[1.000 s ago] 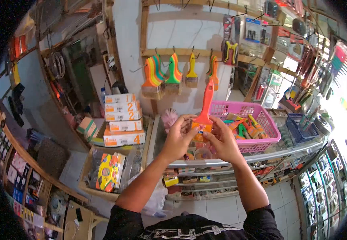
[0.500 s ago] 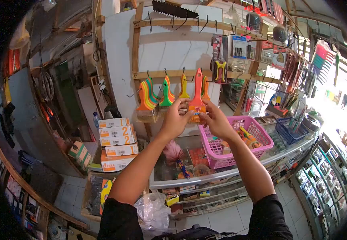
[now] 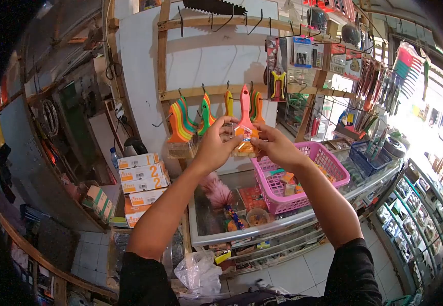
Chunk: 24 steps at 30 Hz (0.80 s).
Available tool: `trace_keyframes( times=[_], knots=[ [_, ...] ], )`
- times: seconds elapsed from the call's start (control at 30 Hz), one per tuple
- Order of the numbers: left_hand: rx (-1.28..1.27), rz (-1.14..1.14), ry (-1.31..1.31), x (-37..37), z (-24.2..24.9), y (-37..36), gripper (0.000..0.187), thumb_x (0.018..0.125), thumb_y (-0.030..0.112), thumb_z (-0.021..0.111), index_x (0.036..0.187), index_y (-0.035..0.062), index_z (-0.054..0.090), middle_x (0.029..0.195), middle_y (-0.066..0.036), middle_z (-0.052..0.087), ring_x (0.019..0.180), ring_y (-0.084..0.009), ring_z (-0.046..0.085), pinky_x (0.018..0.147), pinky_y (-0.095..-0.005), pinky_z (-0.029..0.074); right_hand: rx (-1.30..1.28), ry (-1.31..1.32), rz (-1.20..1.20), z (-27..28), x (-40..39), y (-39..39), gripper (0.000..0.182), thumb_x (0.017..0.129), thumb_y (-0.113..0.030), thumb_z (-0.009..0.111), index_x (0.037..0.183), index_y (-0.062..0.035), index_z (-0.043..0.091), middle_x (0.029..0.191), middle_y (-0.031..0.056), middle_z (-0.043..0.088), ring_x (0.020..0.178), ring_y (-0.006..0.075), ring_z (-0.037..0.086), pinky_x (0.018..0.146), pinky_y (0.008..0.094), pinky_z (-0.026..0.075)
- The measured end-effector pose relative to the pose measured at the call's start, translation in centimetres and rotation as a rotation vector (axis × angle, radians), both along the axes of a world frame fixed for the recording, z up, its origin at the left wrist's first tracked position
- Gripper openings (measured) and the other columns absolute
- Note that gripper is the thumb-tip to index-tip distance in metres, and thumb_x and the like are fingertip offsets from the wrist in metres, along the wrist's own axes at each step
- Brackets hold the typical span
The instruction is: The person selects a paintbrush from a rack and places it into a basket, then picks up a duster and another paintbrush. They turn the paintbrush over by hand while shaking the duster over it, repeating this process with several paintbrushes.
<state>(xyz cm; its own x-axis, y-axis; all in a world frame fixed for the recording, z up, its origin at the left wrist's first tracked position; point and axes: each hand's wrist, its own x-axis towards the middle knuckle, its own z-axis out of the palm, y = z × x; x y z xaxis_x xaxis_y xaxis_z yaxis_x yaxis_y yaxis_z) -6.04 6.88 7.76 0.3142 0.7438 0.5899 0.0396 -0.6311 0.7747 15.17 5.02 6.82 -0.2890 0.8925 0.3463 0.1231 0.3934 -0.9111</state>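
Observation:
A paintbrush [image 3: 245, 108] with a red-pink handle stands upright between my two hands, its handle pointing up. Orange clear-wrapped packaging covers its lower part. My left hand [image 3: 215, 147] grips the wrapped part from the left, and my right hand [image 3: 281, 149] pinches it from the right. Behind them, more paintbrushes hang on hooks: an orange-fronted bunch [image 3: 179, 127], a green-fronted bunch [image 3: 204, 115], a yellow one [image 3: 229, 104] and another bunch [image 3: 255, 106] partly behind the held brush.
Below my right forearm, a pink plastic basket [image 3: 277, 205] with packaged items sits on the glass counter [image 3: 213, 238]. A pink duster [image 3: 216, 193] lies beside it. Stacked white-orange boxes [image 3: 142, 173] stand at left. A wooden rack [image 3: 201, 93] with hooks crosses the wall.
The camera view has shifted, so the rack and boxes sit farther left. Both hands keep hold of the paintbrush, and its orange wrapped part shows more between my fingers.

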Motion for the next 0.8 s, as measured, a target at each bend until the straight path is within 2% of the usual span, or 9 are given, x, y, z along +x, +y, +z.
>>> trace_keyframes(
  times=[0.07,0.17,0.27,0.37,0.47,0.53,0.57,0.7,0.8],
  knots=[
    [-0.023,-0.058,-0.01,-0.1,0.6,-0.4,0.042,0.093,0.007,0.073,0.131,0.0044,0.055,0.108,-0.01,0.065,0.093,-0.0116,0.066,0.077,-0.0262,0.055,-0.079,-0.013,0.041,1.3,0.1,-1.0,0.055,0.105,-0.016,0.059,0.154,-0.0016,0.038,0.101,0.0033,0.064,0.088,0.0105,0.061,0.076,0.0276,0.052],
    [-0.086,-0.11,0.0,-0.2,1.6,-0.9,0.044,0.093,0.006,0.07,0.134,0.0064,0.054,0.11,-0.006,0.063,0.095,-0.0083,0.062,0.081,-0.0231,0.052,-0.169,0.094,0.061,2.3,0.2,-1.6,0.058,0.105,-0.016,0.06,0.156,-0.0043,0.036,0.104,0.0036,0.064,0.088,0.0108,0.062,0.076,0.0277,0.053],
    [-0.212,-0.125,0.011,0.0,2.9,-1.1,0.043,0.094,0.004,0.067,0.135,0.0079,0.053,0.112,-0.007,0.064,0.098,-0.0082,0.063,0.084,-0.022,0.052,-0.191,0.162,0.169,3.4,0.7,-1.5,0.065,0.104,-0.014,0.061,0.158,-0.0054,0.028,0.096,0.0087,0.063,0.081,0.016,0.065,0.067,0.0319,0.059],
    [-0.298,-0.135,0.015,0.0,2.6,-0.7,0.045,0.095,0.003,0.066,0.137,0.009,0.051,0.116,-0.008,0.063,0.1,-0.0088,0.065,0.084,-0.0224,0.052,-0.233,0.159,0.237,4.1,1.1,-1.3,0.071,0.103,-0.011,0.06,0.162,-0.0138,0.021,0.095,0.0092,0.063,0.08,0.0158,0.065,0.066,0.0317,0.059],
    [-0.249,-0.039,0.118,0.0,1.6,0.0,0.049,0.095,0.002,0.066,0.139,0.0088,0.047,0.125,-0.011,0.059,0.102,-0.0104,0.066,0.083,-0.0251,0.054,-0.173,0.015,0.226,3.4,1.2,-0.4,0.076,0.102,-0.007,0.059,0.164,-0.019,0.016,0.091,0.0079,0.062,0.077,0.0161,0.062,0.067,0.031,0.057],
    [-0.115,0.024,0.186,0.3,-0.3,1.3,0.052,0.095,0.002,0.068,0.141,0.0085,0.044,0.131,-0.012,0.055,0.103,-0.0114,0.065,0.083,-0.0276,0.055,0.017,-0.098,0.237,1.2,1.6,1.9,0.079,0.101,-0.004,0.057,0.165,-0.019,0.013,0.087,0.0096,0.061,0.075,0.0176,0.06,0.069,0.0324,0.055],
    [-0.165,0.072,0.243,0.6,-0.4,1.5,0.055,0.095,0.001,0.069,0.142,0.0071,0.041,0.136,-0.016,0.052,0.108,-0.0162,0.065,0.087,-0.0331,0.056,0.118,-0.156,0.24,0.2,1.8,3.1,0.08,0.101,-0.003,0.057,0.166,-0.0191,0.012,0.085,0.0105,0.06,0.073,0.0183,0.059,0.071,0.0331,0.054],
    [0.062,0.236,0.372,1.0,-3.3,5.4,0.056,0.095,0.001,0.068,0.143,0.0067,0.04,0.136,-0.017,0.053,0.111,-0.021,0.065,0.091,-0.0358,0.056,0.209,-0.377,0.134,-0.8,1.6,5.7,0.083,0.099,0.0,0.056,0.166,-0.0179,0.011,0.083,0.0186,0.057,0.073,0.0225,0.059,0.075,0.0375,0.051],
    [0.083,0.288,0.316,1.8,-4.4,7.6,0.056,0.094,0.001,0.067,0.143,0.0051,0.039,0.136,-0.017,0.054,0.111,-0.0235,0.066,0.092,-0.0358,0.055,0.331,-0.246,0.187,-3.0,1.8,9.7,0.085,0.098,0.002,0.058,0.166,-0.0178,0.012,0.082,0.0168,0.058,0.073,0.0219,0.059,0.073,0.0357,0.05]
  ],
)
